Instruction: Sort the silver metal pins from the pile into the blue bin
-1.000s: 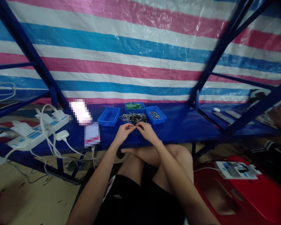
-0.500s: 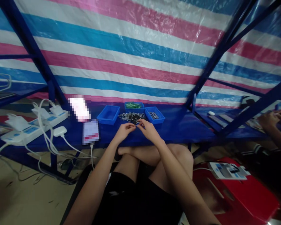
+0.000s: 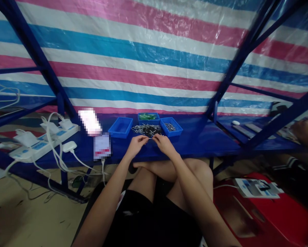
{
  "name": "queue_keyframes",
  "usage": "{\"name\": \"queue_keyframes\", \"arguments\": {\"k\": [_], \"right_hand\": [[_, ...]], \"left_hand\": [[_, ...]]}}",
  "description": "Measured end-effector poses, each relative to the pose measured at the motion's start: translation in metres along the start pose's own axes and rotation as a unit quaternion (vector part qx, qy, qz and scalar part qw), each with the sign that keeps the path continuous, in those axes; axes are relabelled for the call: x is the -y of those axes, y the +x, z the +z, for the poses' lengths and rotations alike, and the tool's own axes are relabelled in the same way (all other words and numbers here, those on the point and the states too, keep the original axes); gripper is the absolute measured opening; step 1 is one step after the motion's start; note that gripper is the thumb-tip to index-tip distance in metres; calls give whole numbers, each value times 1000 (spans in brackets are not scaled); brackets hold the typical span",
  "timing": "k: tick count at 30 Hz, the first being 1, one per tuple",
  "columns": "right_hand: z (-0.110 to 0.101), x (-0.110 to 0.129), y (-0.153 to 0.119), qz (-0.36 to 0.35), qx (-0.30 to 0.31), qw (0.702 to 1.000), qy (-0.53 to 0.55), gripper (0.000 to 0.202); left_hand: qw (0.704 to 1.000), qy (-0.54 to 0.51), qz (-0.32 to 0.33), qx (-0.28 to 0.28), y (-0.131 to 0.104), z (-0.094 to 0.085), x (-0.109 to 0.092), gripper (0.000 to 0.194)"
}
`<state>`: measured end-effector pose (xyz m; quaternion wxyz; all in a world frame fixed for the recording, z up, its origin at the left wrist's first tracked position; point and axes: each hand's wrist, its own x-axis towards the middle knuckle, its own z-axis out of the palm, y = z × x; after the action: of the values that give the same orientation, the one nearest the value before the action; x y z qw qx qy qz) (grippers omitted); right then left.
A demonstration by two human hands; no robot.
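My left hand (image 3: 138,143) and my right hand (image 3: 164,143) face each other over the near edge of the blue table, thumbs and fingers pinched. A thin, pale, stick-like piece (image 3: 150,138) spans the small gap between the fingertips, held at both ends; its kind is too small to make out. Just behind the hands lies a pile of thin metal pieces with black parts (image 3: 146,129). Around the pile stand a blue tray with nothing in it (image 3: 121,127), a blue tray of green pieces (image 3: 148,118) and a blue tray of small metal pieces (image 3: 171,126).
On the left, a white power strip (image 3: 44,142) carries plugs and trailing cables, beside two blurred-out devices (image 3: 102,146). Blue metal posts (image 3: 228,73) flank the table, with a striped sheet (image 3: 143,61) behind. At right are a red stool (image 3: 274,212) and another person's hands (image 3: 305,128).
My fingertips have drawn slightly apart, and the thin pale piece now shows between them. The whole view has shifted a little.
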<state>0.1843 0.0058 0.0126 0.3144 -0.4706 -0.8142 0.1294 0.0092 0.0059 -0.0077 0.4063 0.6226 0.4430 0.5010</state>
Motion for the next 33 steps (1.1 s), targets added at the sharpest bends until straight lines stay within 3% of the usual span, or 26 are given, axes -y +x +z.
{"name": "queue_keyframes", "arguments": {"k": [4,11,13,16,19,21,24,28,33], "right_hand": [[-1,3,-2,-5,-11,999,30,15],[-9,11,-2,-72,2,994,84,17],[-13,5,1,-39,-44,994,89,21],[-18,-10,5,69,-131,983,109,27],[-17,-18,3,132,-116,978,108,59],[-12,-16,-1,113,-53,989,75,63],[-3,-11,-5,79,9,996,-32,39],[2,-12,-5,128,9,976,-177,26],[1,-17,-5,147,-4,959,-241,29]], "left_hand": [[1000,5,10,2,1,0,2,28],[1000,-14,-1,-26,3,-1,3,29],[998,-39,-14,-42,3,-1,1,36],[996,-60,-23,-64,2,-1,0,47],[998,-30,-2,-62,2,-1,3,42],[996,28,23,-79,2,-1,5,35],[981,158,53,-97,5,-1,8,24],[951,298,59,-59,12,-5,12,19],[962,262,41,-58,13,-12,15,20]]}}
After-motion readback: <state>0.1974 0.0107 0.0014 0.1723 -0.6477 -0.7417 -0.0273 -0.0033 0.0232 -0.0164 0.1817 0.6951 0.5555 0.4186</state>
